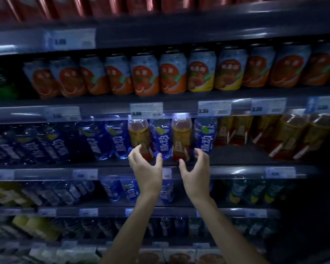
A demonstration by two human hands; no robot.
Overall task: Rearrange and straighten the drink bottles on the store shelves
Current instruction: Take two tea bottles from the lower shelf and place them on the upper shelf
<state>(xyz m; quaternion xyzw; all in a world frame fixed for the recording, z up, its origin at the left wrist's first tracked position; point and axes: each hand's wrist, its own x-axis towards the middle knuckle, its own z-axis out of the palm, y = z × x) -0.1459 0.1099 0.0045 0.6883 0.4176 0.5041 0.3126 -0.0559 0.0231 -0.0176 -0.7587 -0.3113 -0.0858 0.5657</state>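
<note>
On the middle shelf [236, 161], blue drink bottles and amber tea bottles alternate at the centre. My left hand [145, 168] is raised with fingers spread around the foot of an amber tea bottle [140, 136] and a blue bottle [161, 138]; its thumb lies against the blue one. My right hand [195, 168] is open in a claw between a second amber bottle [181, 136] and another blue bottle [205, 136]. Neither hand clearly grips a bottle.
More blue bottles [65, 147] fill the shelf to the left, amber tea bottles [286, 136] to the right. Orange-labelled cans [145, 77] line the shelf above. Price-tag rails [147, 109] run along each shelf front. Lower shelves hold more bottles.
</note>
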